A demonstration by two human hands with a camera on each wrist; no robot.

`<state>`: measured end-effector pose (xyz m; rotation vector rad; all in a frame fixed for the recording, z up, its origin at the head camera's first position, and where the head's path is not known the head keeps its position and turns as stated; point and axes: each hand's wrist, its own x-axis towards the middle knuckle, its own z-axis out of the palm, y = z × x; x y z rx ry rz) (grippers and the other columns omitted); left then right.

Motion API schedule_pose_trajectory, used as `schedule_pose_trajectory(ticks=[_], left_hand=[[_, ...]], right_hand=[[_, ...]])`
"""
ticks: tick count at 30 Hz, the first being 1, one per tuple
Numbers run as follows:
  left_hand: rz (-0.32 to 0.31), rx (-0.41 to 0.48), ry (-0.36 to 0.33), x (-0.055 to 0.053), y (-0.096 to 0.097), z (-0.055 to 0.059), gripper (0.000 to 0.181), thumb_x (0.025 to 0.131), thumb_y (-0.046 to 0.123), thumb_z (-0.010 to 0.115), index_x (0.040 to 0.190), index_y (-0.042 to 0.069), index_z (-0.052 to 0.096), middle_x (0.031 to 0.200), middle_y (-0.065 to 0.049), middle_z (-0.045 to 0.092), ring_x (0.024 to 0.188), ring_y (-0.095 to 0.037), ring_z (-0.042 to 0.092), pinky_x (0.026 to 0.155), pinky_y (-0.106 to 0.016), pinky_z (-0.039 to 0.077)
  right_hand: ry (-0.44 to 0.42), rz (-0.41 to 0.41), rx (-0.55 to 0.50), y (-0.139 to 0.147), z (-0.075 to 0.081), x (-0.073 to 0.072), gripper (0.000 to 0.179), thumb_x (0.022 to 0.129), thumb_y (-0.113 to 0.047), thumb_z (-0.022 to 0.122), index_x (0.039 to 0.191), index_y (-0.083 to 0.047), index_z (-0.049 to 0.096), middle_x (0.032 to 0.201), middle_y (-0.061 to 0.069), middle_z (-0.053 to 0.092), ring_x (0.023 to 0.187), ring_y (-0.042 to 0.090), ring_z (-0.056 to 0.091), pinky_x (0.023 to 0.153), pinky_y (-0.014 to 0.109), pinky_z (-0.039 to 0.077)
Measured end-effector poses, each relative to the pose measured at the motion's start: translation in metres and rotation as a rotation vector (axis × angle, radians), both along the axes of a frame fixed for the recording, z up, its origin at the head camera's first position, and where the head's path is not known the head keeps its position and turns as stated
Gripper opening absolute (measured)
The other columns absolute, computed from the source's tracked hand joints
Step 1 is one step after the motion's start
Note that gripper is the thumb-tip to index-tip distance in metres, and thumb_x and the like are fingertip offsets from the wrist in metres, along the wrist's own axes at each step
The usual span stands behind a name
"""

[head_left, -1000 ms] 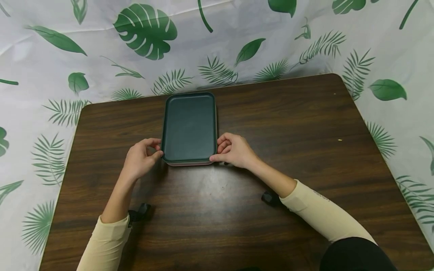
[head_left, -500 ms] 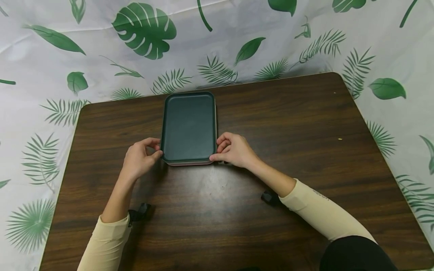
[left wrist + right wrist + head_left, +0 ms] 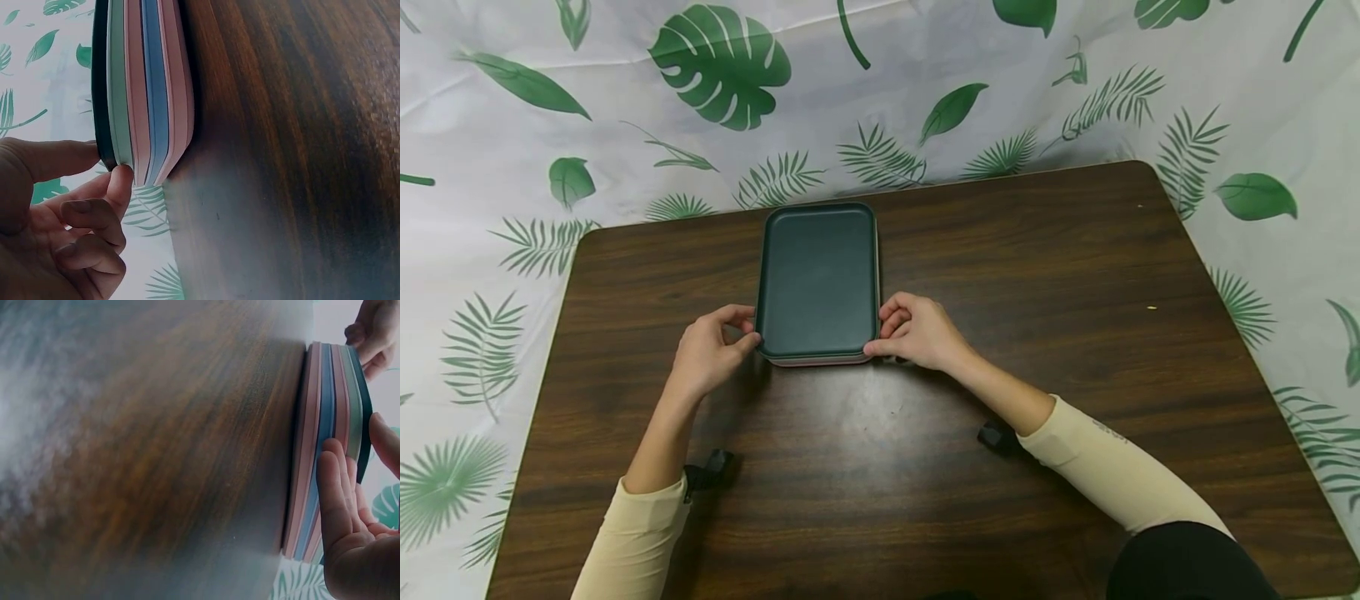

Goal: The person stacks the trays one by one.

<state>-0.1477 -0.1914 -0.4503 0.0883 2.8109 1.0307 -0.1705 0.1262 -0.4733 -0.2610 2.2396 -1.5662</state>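
Note:
A stack of rectangular trays (image 3: 820, 279) lies near the far edge of the table, dark green on top. From the side, the left wrist view shows light green, pink and blue layers (image 3: 155, 94) beneath the dark green one. My left hand (image 3: 711, 348) holds the near left corner, thumb at the dark green rim and a fingertip against the light green layer. At the near right corner is my right hand (image 3: 921, 333). In the right wrist view its thumb (image 3: 384, 440) touches the dark green edge, while its other fingers (image 3: 334, 487) lie along the stack's side.
The stack stands on a dark wood-grain table (image 3: 1037, 292) with rounded corners. Behind it hangs a white cloth (image 3: 880, 83) printed with green leaves. A small yellow speck (image 3: 1152, 307) lies on the right part of the tabletop.

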Motion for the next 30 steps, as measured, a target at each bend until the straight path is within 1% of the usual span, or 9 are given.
schedule_pose_trajectory(ticks=[7, 13, 18, 23, 25, 27, 30], left_hand=[[-0.010, -0.002, 0.000, 0.001, -0.001, -0.001, 0.039, 0.095, 0.015, 0.064, 0.133, 0.005, 0.058, 0.102, -0.007, 0.064, 0.062, -0.020, 0.053, 0.051, -0.031, 0.040], [-0.014, -0.006, 0.035, 0.004, -0.002, -0.005, 0.039, 0.096, 0.018, 0.063, 0.133, 0.005, 0.059, 0.101, -0.007, 0.066, 0.056, -0.018, 0.048, 0.046, -0.029, 0.037], [-0.009, 0.024, 0.067, 0.005, -0.003, -0.010, 0.037, 0.097, 0.021, 0.062, 0.131, 0.006, 0.060, 0.102, -0.008, 0.067, 0.053, -0.016, 0.046, 0.044, -0.028, 0.035], [-0.013, 0.055, 0.092, 0.009, -0.007, -0.012, 0.037, 0.100, 0.028, 0.059, 0.131, 0.007, 0.062, 0.106, -0.010, 0.065, 0.046, -0.014, 0.040, 0.041, -0.028, 0.033], [-0.008, 0.056, 0.103, 0.011, -0.009, -0.013, 0.037, 0.100, 0.030, 0.057, 0.130, 0.008, 0.062, 0.107, -0.010, 0.065, 0.047, -0.014, 0.041, 0.041, -0.028, 0.034], [0.000, 0.048, 0.114, 0.014, -0.010, -0.012, 0.038, 0.101, 0.031, 0.056, 0.130, 0.008, 0.062, 0.108, -0.010, 0.064, 0.051, -0.015, 0.044, 0.043, -0.029, 0.036], [0.016, 0.025, 0.135, 0.018, -0.014, -0.010, 0.038, 0.101, 0.031, 0.056, 0.131, 0.008, 0.062, 0.109, -0.011, 0.065, 0.058, -0.018, 0.050, 0.046, -0.030, 0.039]], right_hand=[[-0.004, 0.006, 0.003, 0.001, -0.001, -0.001, 0.047, 0.071, -0.019, 0.089, 0.104, -0.005, 0.059, 0.083, 0.009, 0.065, 0.071, 0.019, 0.070, 0.059, 0.040, 0.055], [0.014, 0.011, 0.000, 0.002, -0.004, 0.000, 0.045, 0.072, -0.019, 0.089, 0.103, -0.005, 0.060, 0.083, 0.009, 0.065, 0.071, 0.019, 0.070, 0.057, 0.037, 0.055], [0.031, 0.021, -0.010, 0.004, -0.005, 0.000, 0.043, 0.074, -0.018, 0.088, 0.104, -0.004, 0.060, 0.083, 0.009, 0.065, 0.071, 0.019, 0.070, 0.057, 0.036, 0.055], [0.051, 0.035, -0.014, 0.007, -0.006, -0.001, 0.042, 0.076, -0.020, 0.086, 0.106, -0.004, 0.062, 0.083, 0.008, 0.066, 0.071, 0.021, 0.069, 0.059, 0.034, 0.055], [0.057, 0.041, -0.009, 0.008, -0.007, -0.001, 0.043, 0.077, -0.022, 0.086, 0.107, -0.003, 0.062, 0.083, 0.008, 0.065, 0.072, 0.022, 0.069, 0.059, 0.033, 0.054], [0.059, 0.044, -0.009, 0.010, -0.008, -0.001, 0.043, 0.079, -0.023, 0.084, 0.108, -0.002, 0.063, 0.083, 0.009, 0.065, 0.073, 0.024, 0.068, 0.060, 0.034, 0.054], [0.050, 0.043, -0.020, 0.015, -0.007, -0.001, 0.043, 0.082, -0.024, 0.082, 0.111, 0.000, 0.063, 0.086, 0.010, 0.064, 0.073, 0.029, 0.067, 0.062, 0.039, 0.056]])
